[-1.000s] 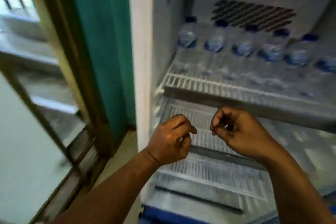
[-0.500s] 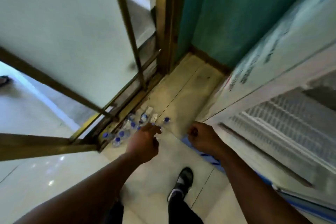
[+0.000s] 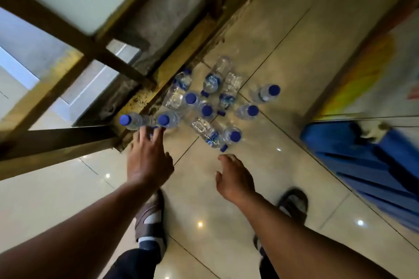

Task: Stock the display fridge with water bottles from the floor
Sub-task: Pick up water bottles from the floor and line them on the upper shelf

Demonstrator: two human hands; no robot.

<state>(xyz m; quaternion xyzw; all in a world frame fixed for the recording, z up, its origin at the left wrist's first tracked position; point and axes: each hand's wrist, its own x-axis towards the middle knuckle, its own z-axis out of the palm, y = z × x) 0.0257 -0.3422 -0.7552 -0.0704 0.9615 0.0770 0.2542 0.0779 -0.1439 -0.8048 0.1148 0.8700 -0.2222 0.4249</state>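
Note:
Several clear water bottles with blue caps (image 3: 206, 110) stand and lie in a cluster on the tiled floor near a door frame. My left hand (image 3: 148, 158) is open, its fingertips just below two upright bottles (image 3: 167, 119) at the cluster's left edge. Spread and empty, my right hand (image 3: 234, 179) hovers a little below a lying bottle (image 3: 207, 132) and an upright one (image 3: 233, 135). The fridge's blue base (image 3: 353, 156) shows at the right; its shelves are out of view.
A wooden door frame with glass panes (image 3: 74, 36) runs along the left and top, with a dirty threshold (image 3: 158, 79) right behind the bottles. My two feet in sandals (image 3: 149, 217) stand on the glossy tile floor (image 3: 226, 222) below my hands.
The view has swung from the fridge shelves down to the floor. Both hands have gone from curled to spread and have come down close to the bottles.

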